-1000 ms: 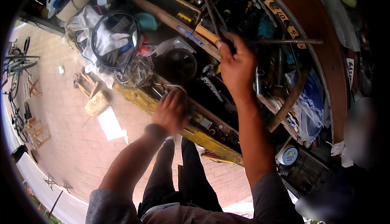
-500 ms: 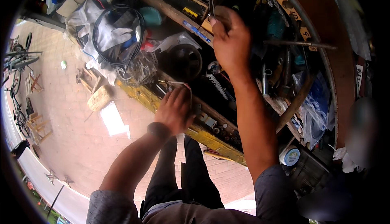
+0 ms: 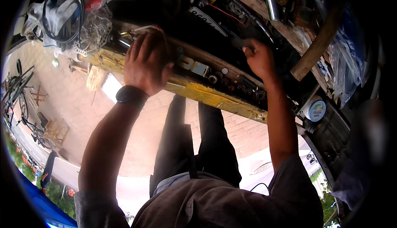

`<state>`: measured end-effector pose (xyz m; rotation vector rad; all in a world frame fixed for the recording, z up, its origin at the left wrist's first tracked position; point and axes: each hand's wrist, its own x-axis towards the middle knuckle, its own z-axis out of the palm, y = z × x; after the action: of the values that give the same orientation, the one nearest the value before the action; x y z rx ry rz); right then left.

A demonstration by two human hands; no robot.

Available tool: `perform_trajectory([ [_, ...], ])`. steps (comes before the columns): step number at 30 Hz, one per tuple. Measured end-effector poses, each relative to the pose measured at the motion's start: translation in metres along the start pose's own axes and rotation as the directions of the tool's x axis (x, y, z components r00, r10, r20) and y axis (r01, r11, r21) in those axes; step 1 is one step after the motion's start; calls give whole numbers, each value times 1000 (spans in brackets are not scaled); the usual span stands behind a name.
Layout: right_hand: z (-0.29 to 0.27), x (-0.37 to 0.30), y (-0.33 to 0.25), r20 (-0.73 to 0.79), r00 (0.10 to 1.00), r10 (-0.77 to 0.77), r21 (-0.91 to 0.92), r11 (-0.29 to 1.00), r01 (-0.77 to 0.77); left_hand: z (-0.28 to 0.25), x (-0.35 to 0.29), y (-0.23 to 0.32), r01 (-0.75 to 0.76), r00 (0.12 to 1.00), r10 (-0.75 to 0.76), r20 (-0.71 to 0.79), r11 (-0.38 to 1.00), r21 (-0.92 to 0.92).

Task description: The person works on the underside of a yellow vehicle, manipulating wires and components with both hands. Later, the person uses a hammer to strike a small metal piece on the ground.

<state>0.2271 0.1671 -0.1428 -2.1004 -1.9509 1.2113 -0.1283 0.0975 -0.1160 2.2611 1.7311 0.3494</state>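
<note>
Bracing on the yellow bench edge [image 3: 215,97], the left hand [image 3: 145,62] is laid flat with fingers spread; the right hand [image 3: 258,56] is curled around a dark tool [image 3: 240,42] farther right. Weight should be kept on the bench while the tool is lifted clear of the sockets [image 3: 237,88] nearby.

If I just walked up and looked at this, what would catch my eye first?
Probably the two bare hands on a crowded workbench: the left hand rests on its yellow front edge, while the right hand reaches deeper among dark tools. A row of sockets sits between them along the edge, and a black cable coil lies at the far left.
</note>
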Motion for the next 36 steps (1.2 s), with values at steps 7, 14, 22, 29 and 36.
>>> perform_trajectory([
  [7,20,41,29,374,928,13,80,996,-46,2,2,-3,-55,998,55,5,996,70],
  [14,37,42,60,493,858,-145,161,984,74,11,7,-4,-86,996,86,5,994,71],
  [22,42,52,38,477,874,-94,-41,991,128,15,-1,-11,-78,997,80,-16,994,75],
  [29,76,81,5,329,836,-439,195,898,395,17,3,-9,-68,997,70,-14,993,97],
  [36,86,107,-16,641,678,-359,307,930,203,14,1,-7,-70,997,73,-25,993,100],
])
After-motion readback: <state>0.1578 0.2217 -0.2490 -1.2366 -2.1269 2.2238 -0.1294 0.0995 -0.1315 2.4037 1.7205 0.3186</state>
